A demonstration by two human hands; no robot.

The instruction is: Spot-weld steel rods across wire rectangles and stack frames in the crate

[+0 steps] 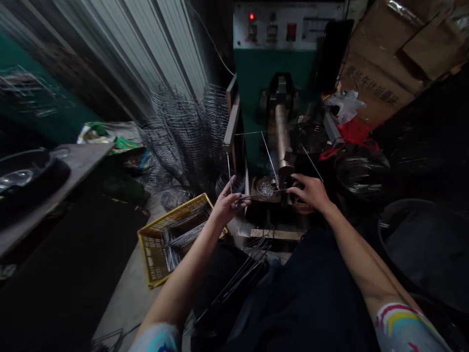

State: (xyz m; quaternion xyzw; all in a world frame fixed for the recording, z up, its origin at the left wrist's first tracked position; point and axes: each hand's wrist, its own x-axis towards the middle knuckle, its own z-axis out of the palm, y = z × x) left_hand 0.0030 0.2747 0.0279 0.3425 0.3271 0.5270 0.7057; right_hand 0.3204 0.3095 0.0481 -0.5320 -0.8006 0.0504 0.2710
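Observation:
My left hand (pixel 229 203) is closed in a pinch on a thin bent wire piece (pixel 252 146), whose legs rise and cross in front of a green machine (pixel 274 83). The wire's end reaches toward the machine's brass-coloured cylindrical head (pixel 283 139). Just below that head, my right hand (pixel 311 190) curls its fingers around the wire's other end. A small round dish (pixel 266 186) of tiny metal bits sits between my two hands.
A yellow plastic crate (pixel 161 239) with wire rods lies on the floor at the left. Stacks of wire frames (pixel 183 132) lean behind it. Cardboard boxes (pixel 384 73) stand at the upper right, dark tubs (pixel 421 234) at the right, and a bench (pixel 54 181) at the left.

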